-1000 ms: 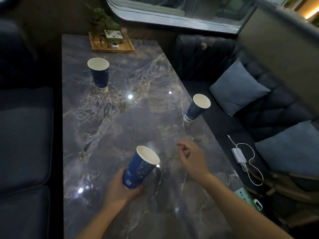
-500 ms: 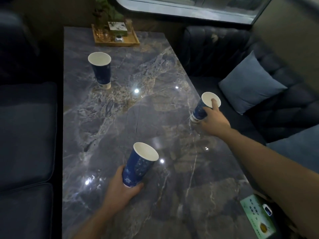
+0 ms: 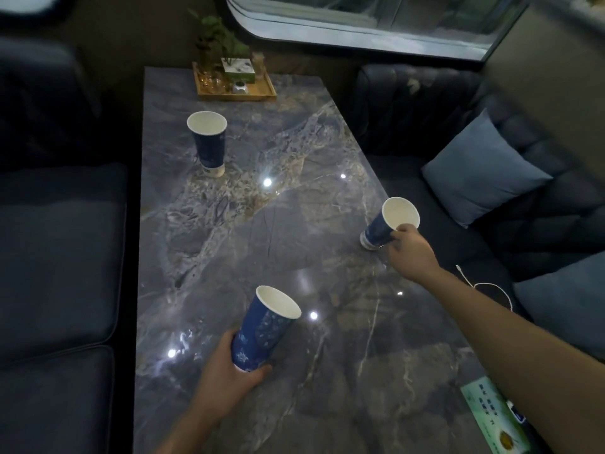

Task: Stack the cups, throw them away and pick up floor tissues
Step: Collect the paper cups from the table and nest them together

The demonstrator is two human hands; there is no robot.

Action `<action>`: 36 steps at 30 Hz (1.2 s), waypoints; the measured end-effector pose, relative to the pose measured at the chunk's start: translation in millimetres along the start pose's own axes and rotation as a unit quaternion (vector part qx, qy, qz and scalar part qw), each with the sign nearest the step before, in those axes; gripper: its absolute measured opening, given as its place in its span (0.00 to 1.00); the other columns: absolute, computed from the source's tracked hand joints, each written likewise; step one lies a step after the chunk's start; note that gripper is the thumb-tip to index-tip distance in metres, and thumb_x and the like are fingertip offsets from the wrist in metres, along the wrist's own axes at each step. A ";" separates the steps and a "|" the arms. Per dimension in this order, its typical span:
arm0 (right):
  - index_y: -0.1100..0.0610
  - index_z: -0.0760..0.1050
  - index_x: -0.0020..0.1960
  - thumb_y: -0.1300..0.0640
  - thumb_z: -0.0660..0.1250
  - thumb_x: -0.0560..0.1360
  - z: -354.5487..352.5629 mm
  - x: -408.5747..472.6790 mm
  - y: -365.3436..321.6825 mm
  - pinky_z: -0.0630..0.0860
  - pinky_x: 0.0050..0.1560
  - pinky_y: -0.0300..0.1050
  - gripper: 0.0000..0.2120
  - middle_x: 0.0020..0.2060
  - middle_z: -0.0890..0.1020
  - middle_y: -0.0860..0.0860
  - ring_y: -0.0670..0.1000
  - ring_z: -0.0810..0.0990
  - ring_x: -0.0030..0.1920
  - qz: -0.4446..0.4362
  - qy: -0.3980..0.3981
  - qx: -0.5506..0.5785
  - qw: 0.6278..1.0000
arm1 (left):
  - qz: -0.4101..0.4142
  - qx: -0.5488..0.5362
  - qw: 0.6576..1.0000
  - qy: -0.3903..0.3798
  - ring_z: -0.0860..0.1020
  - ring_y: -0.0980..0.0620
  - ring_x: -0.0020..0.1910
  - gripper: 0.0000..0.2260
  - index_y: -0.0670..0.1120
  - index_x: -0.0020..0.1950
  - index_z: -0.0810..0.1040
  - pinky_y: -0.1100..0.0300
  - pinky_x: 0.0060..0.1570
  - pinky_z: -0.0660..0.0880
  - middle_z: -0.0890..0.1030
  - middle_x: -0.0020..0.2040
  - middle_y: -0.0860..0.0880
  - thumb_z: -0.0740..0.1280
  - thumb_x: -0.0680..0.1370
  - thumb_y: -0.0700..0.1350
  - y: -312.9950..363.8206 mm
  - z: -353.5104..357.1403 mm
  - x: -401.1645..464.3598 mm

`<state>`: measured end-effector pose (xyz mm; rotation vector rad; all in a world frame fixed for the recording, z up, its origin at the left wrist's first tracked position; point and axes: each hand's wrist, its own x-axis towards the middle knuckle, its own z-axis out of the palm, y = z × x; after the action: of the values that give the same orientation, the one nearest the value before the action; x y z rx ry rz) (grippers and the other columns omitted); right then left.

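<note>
Left hand (image 3: 229, 371) wrapped round base of near cup (image 3: 263, 329), cup tilted, mouth toward 1 o'clock, above counter (image 3: 294, 240) near 6 o'clock edge. Right hand (image 3: 411, 252) gripping right cup (image 3: 389, 222) at 3 o'clock counter edge, fingertip on rim, cup leaning right. Third cup (image 3: 208, 142) upright, untouched, at 11 o'clock. Wooden tray (image 3: 235, 90) with plant at 12 o'clock end. Cushion (image 3: 481, 168) on sofa beyond right cup.

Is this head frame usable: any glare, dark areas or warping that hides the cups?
Head view: dim room; small bright ceiling-light reflections dot the glossy table, none over a cup. All three cups stay readable: far cup, left hand's cup, right hand's cup. Sofas at the edges fall into near-black; wide-angle lens bends the table edges.
</note>
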<state>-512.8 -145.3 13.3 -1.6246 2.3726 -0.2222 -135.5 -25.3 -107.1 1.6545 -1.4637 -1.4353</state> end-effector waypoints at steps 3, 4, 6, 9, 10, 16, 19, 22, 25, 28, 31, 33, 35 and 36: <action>0.61 0.79 0.55 0.62 0.61 0.72 -4.1 -26.7 -12.9 0.73 0.51 0.44 0.14 0.56 0.76 0.55 0.58 0.78 0.51 0.006 0.041 0.048 0.998 | -0.009 -0.004 1.000 0.007 0.82 0.68 0.44 0.31 0.63 0.54 0.72 0.67 0.38 0.75 0.84 0.47 0.63 0.81 0.56 0.54 -1.4 -6.8 -12.7; 0.61 0.81 0.54 0.63 0.62 0.72 -5.0 -36.6 -19.4 0.72 0.51 0.42 0.14 0.56 0.77 0.56 0.59 0.78 0.52 0.004 0.062 0.065 0.996 | -0.015 -0.001 1.000 0.009 0.82 0.68 0.43 0.32 0.62 0.55 0.72 0.68 0.37 0.75 0.84 0.46 0.60 0.82 0.55 0.55 -1.4 -9.1 -16.4; 0.61 0.83 0.53 0.65 0.64 0.72 -6.9 -60.9 -35.0 0.67 0.48 0.36 0.13 0.54 0.80 0.56 0.57 0.79 0.52 -0.001 0.105 0.105 0.989 | -0.025 0.008 1.000 0.005 0.82 0.64 0.41 0.33 0.58 0.55 0.71 0.69 0.35 0.74 0.83 0.46 0.56 0.82 0.56 0.54 -2.1 -14.9 -24.8; 0.61 0.84 0.46 0.68 0.67 0.71 -12.2 -101.6 -56.0 0.65 0.44 0.30 0.09 0.45 0.84 0.57 0.56 0.81 0.45 -0.043 0.182 0.183 0.965 | -0.025 0.014 1.000 0.013 0.81 0.63 0.41 0.32 0.56 0.53 0.70 0.69 0.34 0.73 0.83 0.44 0.54 0.83 0.56 0.53 -3.5 -23.3 -39.1; 0.60 0.84 0.44 0.69 0.68 0.71 -13.9 -113.8 -60.8 0.67 0.44 0.31 0.08 0.42 0.84 0.56 0.55 0.81 0.42 -0.059 0.200 0.203 0.957 | -0.020 0.011 1.000 0.020 0.81 0.64 0.40 0.31 0.55 0.53 0.71 0.70 0.32 0.72 0.83 0.44 0.54 0.84 0.56 0.52 -4.4 -25.9 -44.7; 0.50 0.77 0.40 0.65 0.71 0.71 -15.3 -167.6 -72.9 0.71 0.35 0.28 0.10 0.32 0.80 0.45 0.40 0.78 0.32 -0.035 0.178 0.286 0.941 | 0.012 -0.033 0.998 0.050 0.83 0.64 0.37 0.30 0.54 0.51 0.77 0.68 0.33 0.75 0.86 0.43 0.57 0.84 0.53 0.53 -12.8 -36.5 -80.4; 0.49 0.72 0.40 0.65 0.73 0.70 -12.6 -186.0 -72.0 0.75 0.35 0.35 0.14 0.32 0.80 0.48 0.44 0.78 0.32 -0.030 0.175 0.326 0.928 | 0.027 -0.060 0.996 0.062 0.84 0.60 0.40 0.32 0.54 0.52 0.79 0.62 0.39 0.77 0.87 0.44 0.54 0.82 0.51 0.58 -11.7 -40.9 -96.0; 0.52 0.75 0.44 0.67 0.71 0.71 -10.7 -198.9 -71.3 0.79 0.38 0.47 0.12 0.35 0.82 0.54 0.51 0.80 0.32 -0.016 0.151 0.366 0.918 | 0.045 -0.076 0.994 0.061 0.85 0.59 0.44 0.32 0.56 0.54 0.79 0.63 0.41 0.78 0.87 0.46 0.56 0.82 0.52 0.58 -12.0 -46.5 -108.5; 0.48 0.77 0.41 0.67 0.71 0.72 -10.2 -208.8 -70.1 0.78 0.35 0.47 0.13 0.30 0.82 0.51 0.46 0.78 0.27 -0.013 0.143 0.366 0.919 | 0.045 -0.095 0.993 0.056 0.85 0.55 0.45 0.33 0.54 0.55 0.80 0.61 0.42 0.80 0.87 0.48 0.54 0.83 0.52 0.57 -12.8 -53.2 -118.7; 0.47 0.77 0.38 0.66 0.70 0.72 -14.2 -215.6 -71.7 0.76 0.32 0.45 0.14 0.28 0.81 0.49 0.42 0.77 0.25 -0.016 0.135 0.375 0.917 | 0.052 -0.103 0.991 0.063 0.85 0.58 0.46 0.35 0.56 0.56 0.80 0.66 0.42 0.80 0.87 0.49 0.58 0.83 0.51 0.60 -13.0 -59.4 -127.8; 0.47 0.78 0.38 0.67 0.70 0.73 -19.4 -222.7 -76.7 0.75 0.30 0.43 0.15 0.29 0.82 0.50 0.43 0.77 0.25 -0.030 0.120 0.382 0.916 | 0.061 -0.105 0.990 0.074 0.85 0.60 0.46 0.36 0.58 0.56 0.79 0.70 0.40 0.78 0.86 0.49 0.61 0.83 0.49 0.61 -10.0 -62.1 -134.0; 0.46 0.79 0.38 0.67 0.70 0.72 -21.7 -228.6 -80.1 0.77 0.30 0.43 0.15 0.29 0.82 0.51 0.44 0.78 0.26 -0.045 0.106 0.384 0.916 | 0.067 -0.105 0.989 0.078 0.85 0.60 0.47 0.38 0.57 0.57 0.79 0.71 0.39 0.78 0.86 0.49 0.60 0.83 0.49 0.62 -7.5 -61.8 -136.3; 0.47 0.79 0.39 0.68 0.70 0.72 -22.7 -234.3 -82.7 0.78 0.31 0.46 0.15 0.28 0.82 0.51 0.46 0.78 0.26 -0.058 0.094 0.381 0.918 | 0.075 -0.104 0.989 0.077 0.85 0.58 0.47 0.38 0.56 0.57 0.80 0.71 0.38 0.78 0.87 0.49 0.58 0.84 0.49 0.60 -5.6 -60.7 -138.0; 0.47 0.78 0.39 0.68 0.70 0.72 -22.8 -237.0 -84.3 0.78 0.32 0.47 0.15 0.27 0.82 0.51 0.46 0.78 0.26 -0.062 0.089 0.383 0.918 | 0.078 -0.104 0.989 0.076 0.85 0.57 0.47 0.39 0.56 0.58 0.80 0.69 0.38 0.78 0.87 0.49 0.57 0.84 0.49 0.60 -4.9 -59.9 -139.0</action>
<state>-363.1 44.2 87.1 -1.3770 1.8914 -1.1947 -60.2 88.1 -40.7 1.4549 -1.2816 -1.2990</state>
